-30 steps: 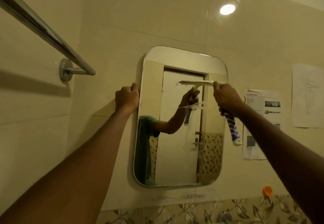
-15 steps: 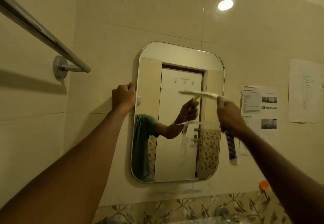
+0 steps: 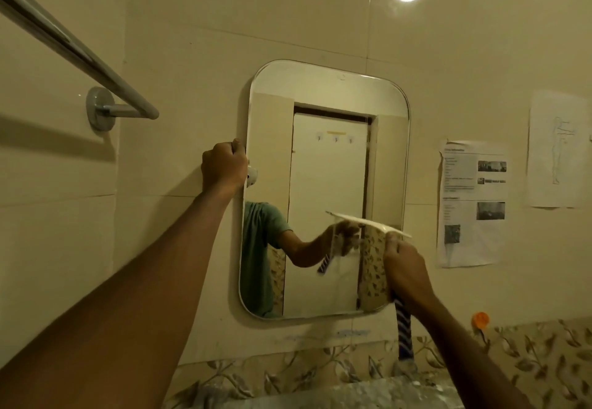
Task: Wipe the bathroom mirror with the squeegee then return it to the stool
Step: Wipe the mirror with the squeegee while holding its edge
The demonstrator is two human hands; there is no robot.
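Your left hand is nearest. It is curled into a fist round the left edge of the frameless, round-cornered rectangular mirror, thumb on top. The fingertips are hidden behind the edge, and a small white shape just beside the knuckles is too unclear to name.

Your right hand is wrapped tight round the white-bladed squeegee with a blue-and-white striped handle, low on the mirror's right side. The hand covers most of the handle, and only its striped tail shows below your wrist. The blade is tilted, left end higher, and it meets its own blurred reflection at the glass. Its right tip reaches just past the mirror's rim.

To the left, the long chrome towel rail is cut off by the frame. Below the mirror runs a leaf-patterned tile border, with a small orange round object just above it (hook or cap, you cannot tell).

On the wall to the right hangs a white printed sheet with small photos, its text too small to read. Beyond it is a white sheet with a faint line drawing.
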